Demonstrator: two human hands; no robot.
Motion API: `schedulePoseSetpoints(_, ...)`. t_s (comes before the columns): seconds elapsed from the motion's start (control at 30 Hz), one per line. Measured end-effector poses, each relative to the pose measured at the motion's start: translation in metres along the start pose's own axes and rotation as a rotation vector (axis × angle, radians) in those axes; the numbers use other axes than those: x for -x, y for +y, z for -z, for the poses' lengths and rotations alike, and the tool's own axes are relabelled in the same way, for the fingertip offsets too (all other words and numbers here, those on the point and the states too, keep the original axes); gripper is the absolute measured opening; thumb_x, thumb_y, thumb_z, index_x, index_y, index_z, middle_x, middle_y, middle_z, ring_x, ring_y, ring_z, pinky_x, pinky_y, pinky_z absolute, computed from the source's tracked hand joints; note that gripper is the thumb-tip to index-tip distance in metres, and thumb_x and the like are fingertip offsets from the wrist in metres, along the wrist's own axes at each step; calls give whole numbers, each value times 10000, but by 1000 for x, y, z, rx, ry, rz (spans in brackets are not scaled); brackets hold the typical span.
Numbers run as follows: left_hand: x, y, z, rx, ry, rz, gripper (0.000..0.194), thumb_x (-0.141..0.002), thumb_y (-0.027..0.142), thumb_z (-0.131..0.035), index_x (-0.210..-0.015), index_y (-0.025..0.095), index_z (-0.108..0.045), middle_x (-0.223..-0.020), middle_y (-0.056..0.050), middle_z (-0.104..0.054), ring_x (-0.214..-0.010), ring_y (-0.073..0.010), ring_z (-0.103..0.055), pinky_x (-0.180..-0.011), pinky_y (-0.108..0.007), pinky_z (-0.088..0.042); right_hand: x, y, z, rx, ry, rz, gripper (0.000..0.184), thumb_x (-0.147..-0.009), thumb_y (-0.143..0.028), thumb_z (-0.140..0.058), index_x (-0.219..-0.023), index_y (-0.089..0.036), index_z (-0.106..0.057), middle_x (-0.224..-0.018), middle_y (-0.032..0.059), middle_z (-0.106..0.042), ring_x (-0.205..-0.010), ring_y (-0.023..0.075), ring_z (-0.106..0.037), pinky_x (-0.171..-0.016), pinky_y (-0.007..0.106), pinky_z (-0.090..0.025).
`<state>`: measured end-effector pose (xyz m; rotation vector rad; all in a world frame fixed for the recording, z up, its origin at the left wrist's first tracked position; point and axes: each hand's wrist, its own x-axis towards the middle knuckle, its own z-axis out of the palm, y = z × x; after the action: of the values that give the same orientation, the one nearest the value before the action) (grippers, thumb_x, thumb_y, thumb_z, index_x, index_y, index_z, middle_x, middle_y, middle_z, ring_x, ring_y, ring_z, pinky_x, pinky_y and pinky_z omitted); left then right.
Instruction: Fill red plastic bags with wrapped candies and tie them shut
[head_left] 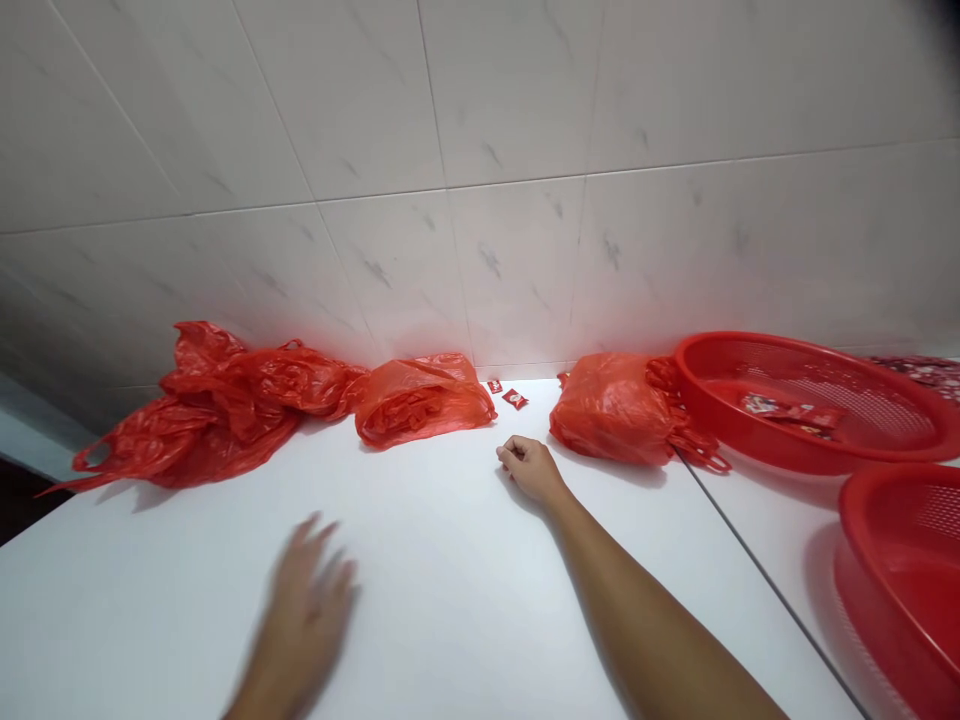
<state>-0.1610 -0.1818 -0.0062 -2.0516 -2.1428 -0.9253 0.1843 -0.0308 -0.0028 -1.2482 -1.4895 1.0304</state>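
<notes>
Head camera view: the left hand is moving, blurred, with fingers spread and released over the white tabletop. The right hand is curling loosely closed; whether it is gripping anything small cannot be determined. Two small red packets are lying just beyond the right hand, near the tiled wall. They are carrying pale print, too small to read.

A folded red plastic bag is lying beyond and between the hands. A filled red plastic bag is sitting beyond and right of the right hand, its knotted end pointing toward a red perforated basket. That basket is holding several packets with illegible markings. A second red basket is standing nearer, right of the right forearm. Crumpled red plastic bags are lying beyond and left of the left hand.
</notes>
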Motion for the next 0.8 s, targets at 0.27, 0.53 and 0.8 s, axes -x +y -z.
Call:
schedulePoseSetpoints(0.27, -127, 107, -107, -178, -49, 50, 766, -1000, 580, -460, -1605, 112, -423, -1776, -194, -92, -1635, -426, -56, -1292, -624, -182, 2, 4, 2, -19, -7, 2, 274, -884, -452, -587, -759, -209, -601, -682, -16, -663, -620, 156, -595, -670, 274, -437)
schedulePoseSetpoints(0.53, -177, 113, -133, -232, 63, 95, 737, -943, 586, -492, -1426, 45, -626, -1680, -254, -362, -1613, -468, -128, -1289, -674, -49, 4, 2, 2, -22, -19, 21, 262, -885, -435, -594, -753, -210, -603, -703, -23, -657, -652, 156, -597, -672, 267, -432)
schedulePoseSetpoints(0.8, -161, 126, -124, -213, 138, -108, 694, -1020, 418, -409, -1575, 1, -426, -1680, -227, -377, -1615, -427, -151, -1309, -650, -22, 2, 2, 2, -87, -12, 29, 241, -878, -414, -631, -771, -198, -642, -726, -14, -672, -658, 152, -612, -683, 273, -451)
